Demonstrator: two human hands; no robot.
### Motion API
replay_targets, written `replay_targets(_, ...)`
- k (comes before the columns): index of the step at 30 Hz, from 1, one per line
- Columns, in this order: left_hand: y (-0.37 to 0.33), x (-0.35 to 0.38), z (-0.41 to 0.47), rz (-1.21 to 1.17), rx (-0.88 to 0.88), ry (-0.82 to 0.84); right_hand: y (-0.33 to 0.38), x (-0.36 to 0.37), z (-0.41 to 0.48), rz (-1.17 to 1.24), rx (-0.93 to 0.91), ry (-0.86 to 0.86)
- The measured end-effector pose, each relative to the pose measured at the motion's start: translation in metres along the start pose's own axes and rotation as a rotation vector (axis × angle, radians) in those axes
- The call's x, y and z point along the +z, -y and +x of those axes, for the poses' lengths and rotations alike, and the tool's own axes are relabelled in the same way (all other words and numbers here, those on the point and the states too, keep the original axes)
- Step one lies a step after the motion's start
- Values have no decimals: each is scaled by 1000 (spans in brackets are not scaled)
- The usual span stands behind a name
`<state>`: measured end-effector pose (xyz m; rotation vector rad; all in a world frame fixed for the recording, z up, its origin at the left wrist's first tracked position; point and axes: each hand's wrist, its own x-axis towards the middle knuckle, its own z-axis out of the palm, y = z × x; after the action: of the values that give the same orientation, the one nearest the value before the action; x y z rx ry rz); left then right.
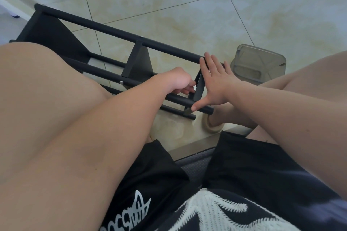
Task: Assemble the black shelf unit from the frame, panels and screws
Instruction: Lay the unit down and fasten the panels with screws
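While the frame lies from 10 o'clock to centre, the right hand presses flat, fingers spread, across its rails and the left hand pinches the end panel. Probable next step: align, then screw.

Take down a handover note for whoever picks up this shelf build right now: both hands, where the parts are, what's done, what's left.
Left hand: fingers curled at the inner side of the end panel; whether they hold a screw is hidden.
Right hand: open, spread flat on that panel's outer face, fingertips and thumb on the frame rods.
Parts: frame lies on its side on the tiled floor; a clear container sits beyond the right hand.
Done: far panel and middle panel are in, with a screw head showing.
Left: probably fixing the end panel; no screws visible there.
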<state>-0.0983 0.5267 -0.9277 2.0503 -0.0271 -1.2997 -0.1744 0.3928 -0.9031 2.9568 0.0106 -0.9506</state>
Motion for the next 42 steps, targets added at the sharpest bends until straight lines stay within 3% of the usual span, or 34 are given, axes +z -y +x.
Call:
replay_targets(8,1,-1,1,73,-8,51,1,0,-1,0,2,-4)
replay_targets(28,14,-16,-1,309,176,163,1,1,0,6,4,0)
replay_targets(42,13,-20,-4,645,219,165,1,-3,-2,1,10,18)
